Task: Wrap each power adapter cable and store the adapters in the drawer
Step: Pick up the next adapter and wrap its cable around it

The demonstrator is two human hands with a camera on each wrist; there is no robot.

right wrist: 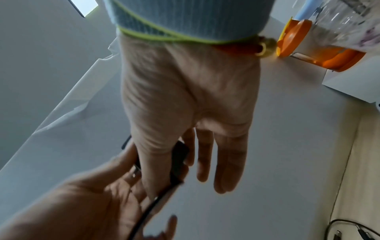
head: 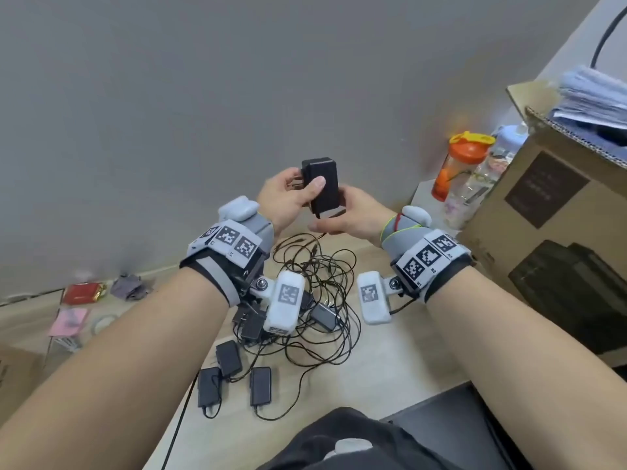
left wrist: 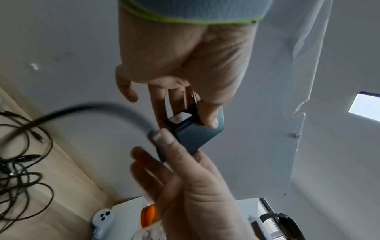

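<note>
Both hands hold one black power adapter (head: 320, 184) up in front of the grey wall. My left hand (head: 300, 188) grips its upper part, thumb on the front face, fingers behind by the plug prongs. My right hand (head: 339, 220) pinches the lower end where the cable (head: 317, 228) leaves; its other fingers are straight. The left wrist view shows the adapter (left wrist: 195, 133) between the left hand (left wrist: 195, 113) and right hand (left wrist: 164, 146), the cable (left wrist: 92, 107) blurred. In the right wrist view the adapter (right wrist: 179, 155) is mostly hidden behind my right hand (right wrist: 185, 105).
Several more black adapters (head: 229, 357) lie on the pale desk (head: 390, 368) under a tangle of thin black cables (head: 319, 276). A cardboard box (head: 543, 215) stands at the right, with an orange-lidded bottle (head: 464, 164) and a clear bottle (head: 478, 188) beside it. Small clutter (head: 83, 291) lies at the left.
</note>
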